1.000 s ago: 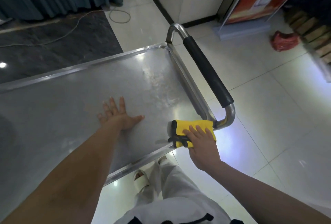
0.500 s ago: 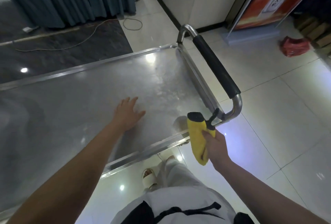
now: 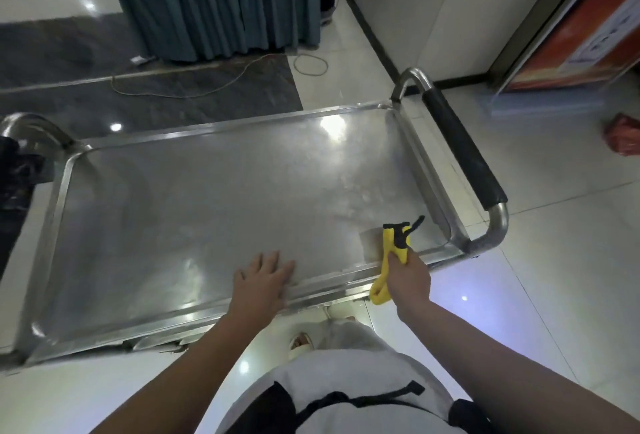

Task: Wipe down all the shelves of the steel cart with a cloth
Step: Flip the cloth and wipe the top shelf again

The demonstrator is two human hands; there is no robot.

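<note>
Head view looks down on the cart's top shelf (image 3: 207,218), a steel tray with a raised rim all round. The right hand (image 3: 408,277) is clenched round a bunched yellow cloth (image 3: 394,250), holding it upright at the near right corner; the cloth's top end stands above the shelf and its tail hangs down past the near rim. It does not appear to lie flat on the steel. The left hand (image 3: 263,281) rests with fingers (image 3: 273,260) released and flat on the shelf just inside the near rim, apparently steadying the cart.

My reading is that the top shelf is the step in hand, with the cloth lifted between strokes or being regripped; any lower shelves are hidden under the tray, so how far along the job is cannot be told. The next move calls for spreading the cloth flat and pressing it down again.

Room for sweeping is wide to the left and far across the shelf. On the right the rim and the black-padded handle (image 3: 460,156) close the stroke quickly. A dark bag (image 3: 17,184) hangs at the far left handle. Open floor (image 3: 554,277) lies to the right of the cart.
</note>
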